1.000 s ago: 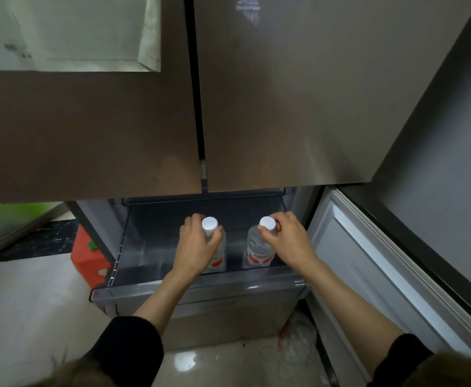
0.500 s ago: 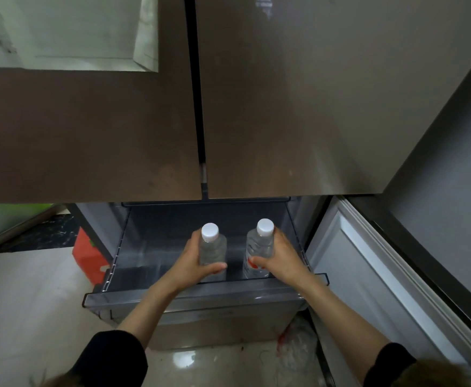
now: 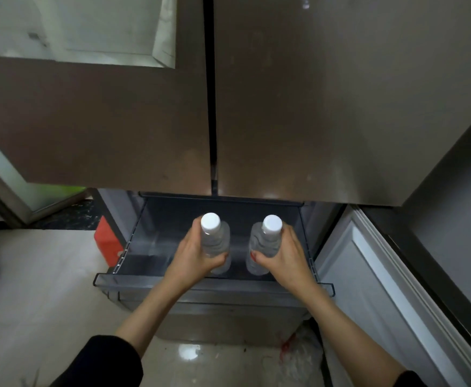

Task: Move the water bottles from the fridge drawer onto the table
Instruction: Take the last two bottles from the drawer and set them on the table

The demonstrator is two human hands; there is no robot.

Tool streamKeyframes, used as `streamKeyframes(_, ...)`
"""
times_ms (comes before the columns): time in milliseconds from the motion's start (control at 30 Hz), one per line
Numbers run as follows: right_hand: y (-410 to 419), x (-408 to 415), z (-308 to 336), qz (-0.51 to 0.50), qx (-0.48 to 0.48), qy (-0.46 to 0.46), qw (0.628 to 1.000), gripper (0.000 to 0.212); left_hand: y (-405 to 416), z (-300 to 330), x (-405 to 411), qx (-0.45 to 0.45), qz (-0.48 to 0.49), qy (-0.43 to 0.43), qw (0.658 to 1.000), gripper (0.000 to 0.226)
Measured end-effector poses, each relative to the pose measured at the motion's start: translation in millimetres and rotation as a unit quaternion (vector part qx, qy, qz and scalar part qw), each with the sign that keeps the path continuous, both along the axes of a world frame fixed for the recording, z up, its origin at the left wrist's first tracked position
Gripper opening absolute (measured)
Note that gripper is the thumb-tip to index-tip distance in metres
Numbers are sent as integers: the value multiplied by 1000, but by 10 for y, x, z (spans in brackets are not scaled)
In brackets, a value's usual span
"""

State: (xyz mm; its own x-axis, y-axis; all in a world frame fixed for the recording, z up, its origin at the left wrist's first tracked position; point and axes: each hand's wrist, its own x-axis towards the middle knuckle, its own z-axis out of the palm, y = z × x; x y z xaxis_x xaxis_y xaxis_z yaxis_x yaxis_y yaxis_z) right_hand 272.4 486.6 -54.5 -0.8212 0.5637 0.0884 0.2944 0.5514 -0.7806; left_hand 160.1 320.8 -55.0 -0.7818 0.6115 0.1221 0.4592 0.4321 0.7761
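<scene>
Head view: left hand [image 3: 198,254] wrapped round left water bottle [image 3: 216,241], right hand [image 3: 286,254] round right water bottle [image 3: 262,247]; both upright over open fridge drawer [image 3: 214,284], gripped mid-body, likely for a straight lift clear of its front wall; table not in view

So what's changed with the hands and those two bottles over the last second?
The left hand slid from the cap down to grip the left bottle by its body; the right hand did likewise on the right bottle. Both bottles have risen slightly, upright. The drawer stays pulled out and the upper fridge doors stay closed.
</scene>
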Motion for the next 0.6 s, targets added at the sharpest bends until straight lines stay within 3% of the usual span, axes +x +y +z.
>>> streamKeyframes(300,-382,107,755,89,6,156,984,79,-502,806,382,119,101,26,987,84)
streamKeyframes(467,-873,46,1234,133,-71,231,961,74,-1057,1219,452,238,192,34,951,75)
streamKeyframes(600,-1481,-82,1358,223,-72,219,947,65,-1721,1313,610,285,251,44,924,76)
